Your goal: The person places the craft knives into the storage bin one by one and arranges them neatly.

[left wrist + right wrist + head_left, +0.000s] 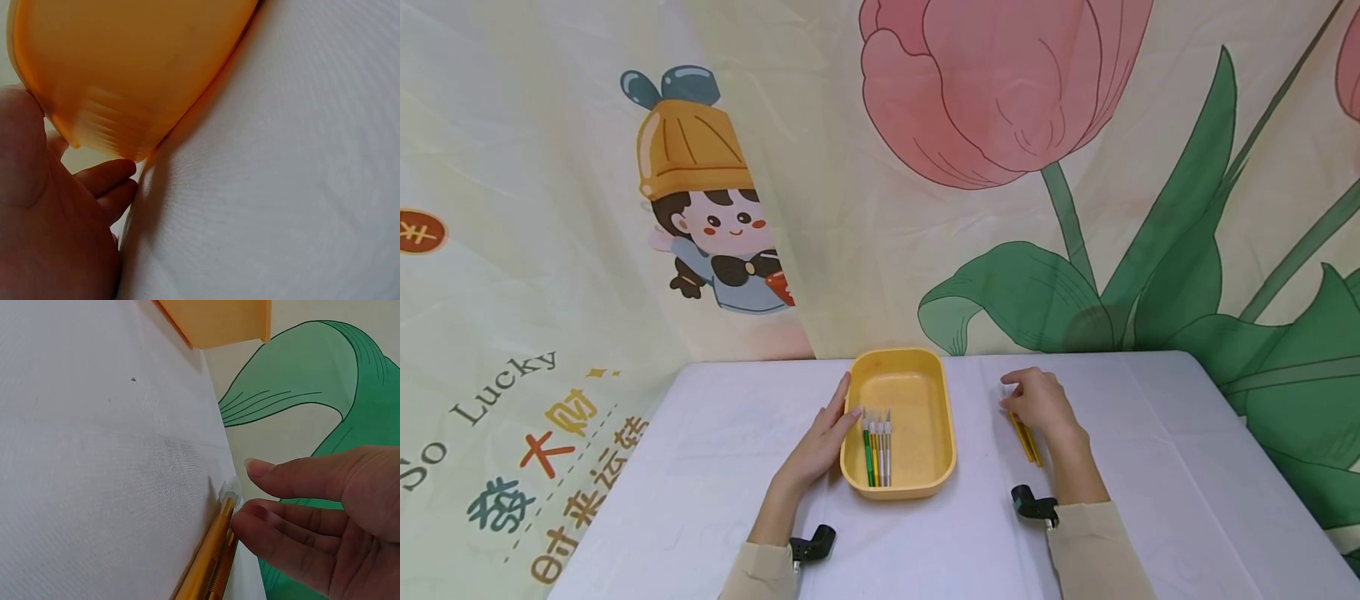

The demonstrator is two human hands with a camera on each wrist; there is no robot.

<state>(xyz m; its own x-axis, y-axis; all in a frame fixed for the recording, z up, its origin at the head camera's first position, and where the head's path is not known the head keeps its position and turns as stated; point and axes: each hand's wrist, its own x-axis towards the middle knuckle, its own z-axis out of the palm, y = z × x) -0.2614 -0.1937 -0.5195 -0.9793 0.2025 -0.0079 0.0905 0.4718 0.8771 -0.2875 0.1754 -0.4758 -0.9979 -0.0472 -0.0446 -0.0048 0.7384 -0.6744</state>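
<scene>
A yellow tray (925, 482) sits on the table, and my left hand (822, 437) holds it by its left side. The thumb is over the rim and the fingers are against the outer wall (156, 56). Several slim craft knives (877, 454) lie side by side inside it, green, gold and silver. To the tray's right, two gold craft knives (1026, 439) with knurled barrels lie on the cloth. My right hand (1040, 404) is over their far ends. In the right wrist view its fingertips are right at the clear cap (230, 489), thumb apart from the fingers.
A white cloth (700, 500) covers the table, whose back edge meets a printed curtain (835, 250) with a large tulip and a cartoon figure. Black wrist cameras (1033, 504) are on both forearms.
</scene>
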